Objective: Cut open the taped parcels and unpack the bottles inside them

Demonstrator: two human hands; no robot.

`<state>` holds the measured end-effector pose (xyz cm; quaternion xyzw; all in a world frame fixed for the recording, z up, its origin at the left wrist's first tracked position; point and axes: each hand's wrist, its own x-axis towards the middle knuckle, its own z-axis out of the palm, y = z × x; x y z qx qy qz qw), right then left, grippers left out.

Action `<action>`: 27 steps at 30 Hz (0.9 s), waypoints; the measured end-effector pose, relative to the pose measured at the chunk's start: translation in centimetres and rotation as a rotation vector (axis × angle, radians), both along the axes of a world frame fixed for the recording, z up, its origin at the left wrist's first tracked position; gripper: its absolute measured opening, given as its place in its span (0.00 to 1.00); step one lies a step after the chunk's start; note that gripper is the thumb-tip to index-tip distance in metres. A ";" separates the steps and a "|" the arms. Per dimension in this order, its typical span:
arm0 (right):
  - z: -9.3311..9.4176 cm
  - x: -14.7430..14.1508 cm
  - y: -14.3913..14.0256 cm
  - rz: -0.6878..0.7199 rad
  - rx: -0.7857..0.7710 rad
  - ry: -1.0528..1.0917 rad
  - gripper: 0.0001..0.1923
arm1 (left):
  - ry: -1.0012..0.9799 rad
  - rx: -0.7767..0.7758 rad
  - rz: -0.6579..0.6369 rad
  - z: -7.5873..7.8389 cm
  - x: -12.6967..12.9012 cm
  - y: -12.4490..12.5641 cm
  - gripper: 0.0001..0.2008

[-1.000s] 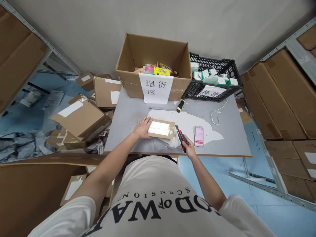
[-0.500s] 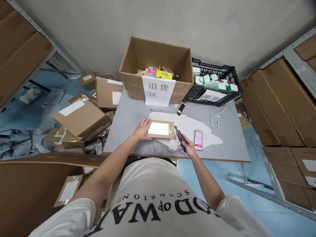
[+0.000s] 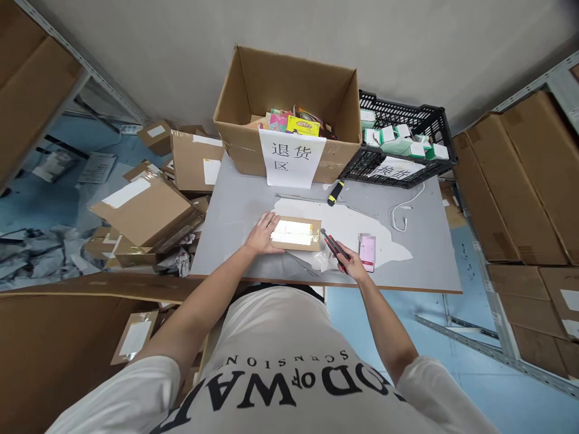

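A small taped cardboard box (image 3: pixel 296 234) with a white label lies flat on the grey table (image 3: pixel 239 202). My left hand (image 3: pixel 263 234) grips its left end, with the thumb at the near edge and the fingers over the far side. In my right hand (image 3: pixel 351 263) is a black and red utility knife (image 3: pixel 333 243), its tip pointing at the right end of the box. Whether the tip touches the box I cannot tell. Crumpled clear plastic (image 3: pixel 320 260) lies just below that end. A phone (image 3: pixel 367 253) with a pink screen rests to the right of my right hand.
At the table's back stand a large open carton (image 3: pixel 239 150) with colourful packets and a black crate (image 3: pixel 402 169) of white-green boxes. A yellow-black cutter (image 3: pixel 335 193) and a white cable (image 3: pixel 398 214) lie on the table. Cartons (image 3: pixel 145 211) are piled at left; shelved cartons (image 3: pixel 511 187) stand at right.
The view has shifted slightly. Both hands keep their hold, the left on the box and the right on the knife, and the knife stays by the box's right end.
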<state>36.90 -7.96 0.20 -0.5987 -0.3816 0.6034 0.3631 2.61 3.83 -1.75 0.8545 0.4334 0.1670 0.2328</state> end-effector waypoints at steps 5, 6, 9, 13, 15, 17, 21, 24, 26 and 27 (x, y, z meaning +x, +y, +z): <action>0.1 0.3 -0.4 0.032 -0.008 -0.020 0.38 | 0.022 -0.005 0.012 1.0 0.1 -0.2 0.58; 0.1 0.3 -0.5 0.035 -0.007 -0.021 0.38 | 0.036 -0.009 0.019 1.2 0.1 -0.3 0.58; -0.1 0.3 -0.9 0.059 -0.008 -0.015 0.37 | 0.070 -0.028 0.042 1.4 0.3 -0.3 0.58; -0.2 0.0 -1.7 0.068 -0.007 0.004 0.36 | 0.099 -0.033 0.033 1.3 0.4 -0.2 0.59; -0.2 -0.4 -2.3 0.049 -0.010 0.010 0.36 | 0.111 -0.032 0.028 1.3 0.3 -0.2 0.59; -0.3 -0.7 -2.8 0.019 -0.019 0.017 0.37 | 0.118 -0.032 0.032 1.3 0.3 -0.2 0.59; -0.7 -1.3 -3.7 -0.030 -0.025 0.033 0.40 | 0.121 -0.034 0.028 1.4 0.4 -0.3 0.60; -0.9 -1.8 -4.4 -0.051 -0.015 0.056 0.40 | 0.122 -0.025 0.022 1.5 0.3 -0.3 0.60; -0.9 -2.2 -4.8 -0.065 -0.009 0.063 0.40 | 0.120 -0.022 0.022 1.5 0.3 -0.3 0.60; -0.9 -2.5 -5.0 -0.073 -0.004 0.063 0.40 | 0.118 -0.023 0.020 1.5 0.3 -0.3 0.60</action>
